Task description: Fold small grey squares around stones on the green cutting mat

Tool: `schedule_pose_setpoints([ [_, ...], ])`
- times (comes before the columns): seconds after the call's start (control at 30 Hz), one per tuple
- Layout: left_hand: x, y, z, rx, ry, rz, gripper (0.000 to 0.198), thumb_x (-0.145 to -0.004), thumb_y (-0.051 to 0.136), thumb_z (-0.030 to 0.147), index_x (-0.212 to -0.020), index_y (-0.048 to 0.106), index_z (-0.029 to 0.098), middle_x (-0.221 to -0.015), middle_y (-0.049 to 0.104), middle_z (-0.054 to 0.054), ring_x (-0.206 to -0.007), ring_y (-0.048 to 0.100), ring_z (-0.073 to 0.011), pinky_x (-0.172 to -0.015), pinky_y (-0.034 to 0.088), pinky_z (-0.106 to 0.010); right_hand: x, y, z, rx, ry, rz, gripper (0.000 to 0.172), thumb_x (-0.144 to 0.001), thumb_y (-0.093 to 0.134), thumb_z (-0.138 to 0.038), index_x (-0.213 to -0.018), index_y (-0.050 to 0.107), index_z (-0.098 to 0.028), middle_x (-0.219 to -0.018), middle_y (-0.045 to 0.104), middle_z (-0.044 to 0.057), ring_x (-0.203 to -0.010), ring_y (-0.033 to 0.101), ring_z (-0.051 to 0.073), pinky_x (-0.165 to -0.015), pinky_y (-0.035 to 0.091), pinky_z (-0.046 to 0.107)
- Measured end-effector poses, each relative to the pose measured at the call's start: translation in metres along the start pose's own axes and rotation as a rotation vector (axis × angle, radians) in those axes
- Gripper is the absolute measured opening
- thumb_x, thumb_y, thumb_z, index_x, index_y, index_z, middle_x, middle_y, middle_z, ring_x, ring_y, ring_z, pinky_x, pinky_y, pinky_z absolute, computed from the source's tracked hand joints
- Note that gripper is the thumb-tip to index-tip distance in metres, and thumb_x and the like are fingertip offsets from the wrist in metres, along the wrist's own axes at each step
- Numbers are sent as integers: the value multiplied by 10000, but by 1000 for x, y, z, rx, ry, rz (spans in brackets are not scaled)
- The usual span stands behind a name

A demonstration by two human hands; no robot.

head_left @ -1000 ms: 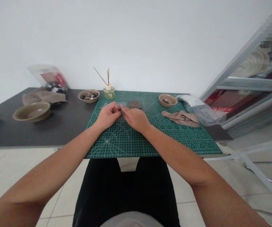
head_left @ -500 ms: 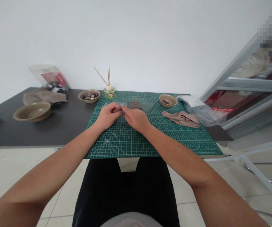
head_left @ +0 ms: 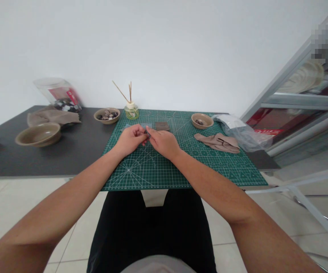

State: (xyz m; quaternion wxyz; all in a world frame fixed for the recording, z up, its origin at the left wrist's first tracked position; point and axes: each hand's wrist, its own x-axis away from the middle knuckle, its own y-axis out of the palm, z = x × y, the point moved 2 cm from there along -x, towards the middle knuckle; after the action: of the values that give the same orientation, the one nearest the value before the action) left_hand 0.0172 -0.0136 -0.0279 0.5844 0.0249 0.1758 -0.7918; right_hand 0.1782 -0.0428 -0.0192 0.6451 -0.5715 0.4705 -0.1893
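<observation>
Dark grey, rectangular counter (head_left: 75, 151) is extending left and right of the landmark, a green, white-gridded cutting mat (head_left: 164, 172). Clear, crumpled plastic bag (head_left: 246, 138) is lying at the mat's right edge. Clear plastic jar (head_left: 58, 91) with red label is standing well left of the mat, dark and white pieces showing inside. In front of it, a brown, crumpled cloth (head_left: 54, 115) is lying behind a wide, round, glossy tan bowl (head_left: 38, 135).

Second brown cloth (head_left: 219, 143), bunched, is resting on the mat's right part. Left hand (head_left: 130, 139) and right hand (head_left: 164, 143) are meeting over the mat's left-centre, fingers curling, thumbs and fingertips pinching a small, dark grey piece (head_left: 148, 131); fingers are mostly hiding it.

Round tan bowl of mixed stones (head_left: 107, 115) is sitting just left of the mat; a similar tan bowl with few dark stones (head_left: 202, 121) is sitting on its far right part. Yellow-green glass reed bottle (head_left: 131, 111) is standing at the mat's far left corner. Flat, blue-grey sheet (head_left: 146, 124) and flat, brown square (head_left: 162, 126) are lying on the mat beyond the hands.
</observation>
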Motion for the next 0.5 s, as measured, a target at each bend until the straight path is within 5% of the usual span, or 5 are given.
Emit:
schedule_pose_setpoints([
  [0.5, 0, 0, 3, 86, -36, 55, 223, -706, 748, 269, -714, 545, 177, -572, 637, 23, -481, 564, -97, -486, 443, -217, 1, -3, 0, -4, 11, -1, 465, -1011, 382, -220, -1455, 498, -143, -1162, 736, 121, -1033, 678, 196, -875, 464, 296],
])
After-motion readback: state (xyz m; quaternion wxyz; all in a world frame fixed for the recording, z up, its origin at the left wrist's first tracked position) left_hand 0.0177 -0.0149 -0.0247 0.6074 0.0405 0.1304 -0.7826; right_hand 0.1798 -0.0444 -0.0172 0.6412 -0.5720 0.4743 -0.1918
